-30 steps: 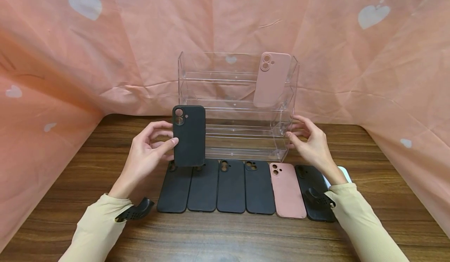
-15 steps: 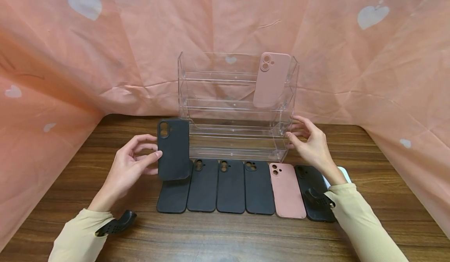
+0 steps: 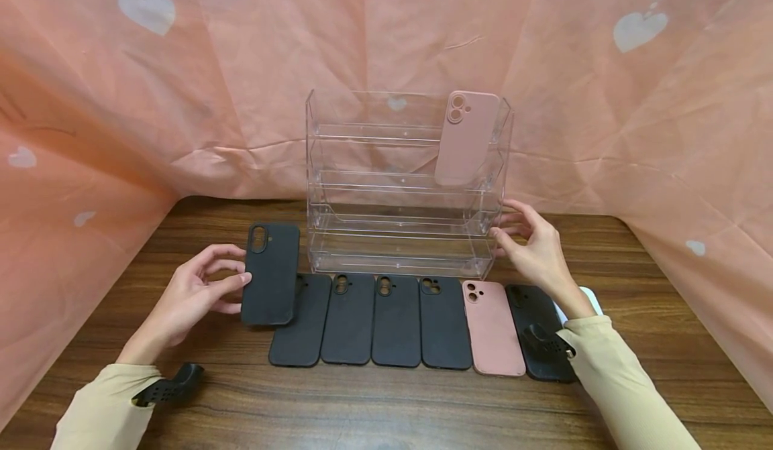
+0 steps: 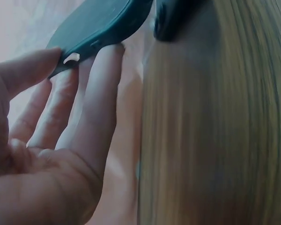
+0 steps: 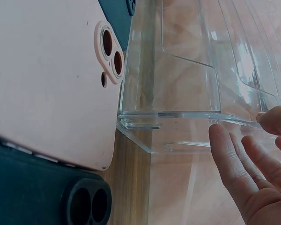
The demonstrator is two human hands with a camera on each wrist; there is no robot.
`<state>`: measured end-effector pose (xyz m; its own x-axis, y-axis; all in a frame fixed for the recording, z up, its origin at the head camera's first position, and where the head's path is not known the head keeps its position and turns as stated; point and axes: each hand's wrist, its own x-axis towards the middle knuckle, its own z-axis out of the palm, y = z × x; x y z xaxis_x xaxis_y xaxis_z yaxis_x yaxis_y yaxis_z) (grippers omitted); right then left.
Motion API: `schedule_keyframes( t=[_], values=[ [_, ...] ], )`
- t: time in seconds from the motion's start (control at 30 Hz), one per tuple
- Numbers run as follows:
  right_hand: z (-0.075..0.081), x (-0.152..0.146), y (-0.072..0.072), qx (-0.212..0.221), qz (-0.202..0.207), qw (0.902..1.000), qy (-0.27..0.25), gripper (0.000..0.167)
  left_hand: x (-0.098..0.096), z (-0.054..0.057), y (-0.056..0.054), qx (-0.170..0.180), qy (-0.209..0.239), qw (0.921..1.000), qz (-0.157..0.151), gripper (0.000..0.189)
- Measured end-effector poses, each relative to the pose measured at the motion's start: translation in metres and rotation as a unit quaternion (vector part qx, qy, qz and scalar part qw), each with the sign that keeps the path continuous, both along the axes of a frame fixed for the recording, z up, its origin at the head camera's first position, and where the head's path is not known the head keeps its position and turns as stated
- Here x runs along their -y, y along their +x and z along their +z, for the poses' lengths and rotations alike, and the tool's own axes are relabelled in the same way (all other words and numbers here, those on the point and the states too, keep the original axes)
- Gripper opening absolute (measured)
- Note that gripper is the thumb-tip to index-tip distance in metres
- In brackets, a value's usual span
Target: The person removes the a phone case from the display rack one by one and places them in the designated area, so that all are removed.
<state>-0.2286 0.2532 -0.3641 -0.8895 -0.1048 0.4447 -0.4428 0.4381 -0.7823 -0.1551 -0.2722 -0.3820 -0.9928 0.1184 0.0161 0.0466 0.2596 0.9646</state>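
My left hand (image 3: 190,292) pinches a black phone case (image 3: 270,275) by its left long edge, thumb on the back face and fingers behind. The case is held upright, overlapping the leftmost of several black phone cases (image 3: 347,319) lying in a row. In the left wrist view, the held phone case (image 4: 100,28) shows a small slot near the thumb. My right hand (image 3: 534,245) holds the right side wall of a clear stepped display rack (image 3: 398,262), thumb inside and fingers outside. A pink phone case (image 3: 468,138) leans in the rack's upper right.
A pink phone case (image 3: 495,329), another black case (image 3: 531,329) and a white case (image 3: 592,296), partly hidden by my right wrist, continue the row on the wooden table (image 3: 362,410). Pink cloth (image 3: 398,27) hangs behind and at both sides.
My left hand has carried the black phone case left and down, away from the front of the rack. The right hand stays at the rack's side wall.
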Motion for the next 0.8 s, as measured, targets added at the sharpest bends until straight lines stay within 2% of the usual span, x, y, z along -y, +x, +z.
schedule_keyframes(
  t=[0.2, 0.47, 0.63, 0.8],
  values=[
    [0.001, 0.0, 0.001, 0.004, 0.0, 1.0, -0.003, 0.056, 0.018, -0.006, -0.003, 0.032, -0.034, 0.9988, -0.012, 0.043],
    [0.001, 0.0, 0.0, 0.008, 0.001, 0.9999, -0.008, 0.057, 0.035, -0.006, -0.003, 0.067, -0.058, 0.9953, -0.039, 0.042],
    [0.0, 0.0, 0.0, 0.005, 0.001, 1.0, -0.006, 0.057, 0.043, -0.009, -0.004, 0.103, -0.059, 0.9908, -0.065, 0.039],
    [-0.001, -0.001, -0.001, 0.004, 0.0, 1.0, -0.005, 0.056, 0.046, -0.015, -0.005, 0.14, -0.067, 0.9848, -0.079, 0.045]
  ],
)
